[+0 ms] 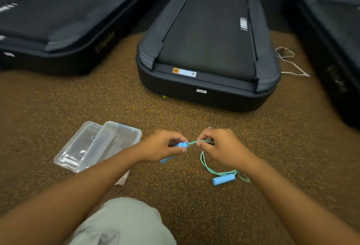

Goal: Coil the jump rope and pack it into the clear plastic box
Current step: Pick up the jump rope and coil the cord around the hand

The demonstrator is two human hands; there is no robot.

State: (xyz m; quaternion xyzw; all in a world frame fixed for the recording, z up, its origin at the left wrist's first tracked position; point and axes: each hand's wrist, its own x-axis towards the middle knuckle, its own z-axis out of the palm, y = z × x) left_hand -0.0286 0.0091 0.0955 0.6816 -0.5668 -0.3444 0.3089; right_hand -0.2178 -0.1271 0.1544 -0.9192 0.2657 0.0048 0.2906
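While the left hand [163, 145] is closed around one blue handle [176, 150] of the jump rope [206, 163], the right hand [220, 147] pinches the green cord just where it leaves that handle, so the two hands sit almost touching above the speckled floor [175, 114]. The held handle's long axis slopes from lower left up to the right, its cord end pointing at the right hand. From the right hand the cord drops in a loose loop to the floor and runs to the second blue handle [224, 179], which lies nearly crosswise just below and right of that hand, untouched. The clear plastic box [120, 133] rests on the floor to the left, close beside the left forearm, apparently open with its lid [78, 147] alongside, and it holds no rope. Coiling looks barely begun; the slack and the free handle lie on the right hand's side, while the box is nearer the left.
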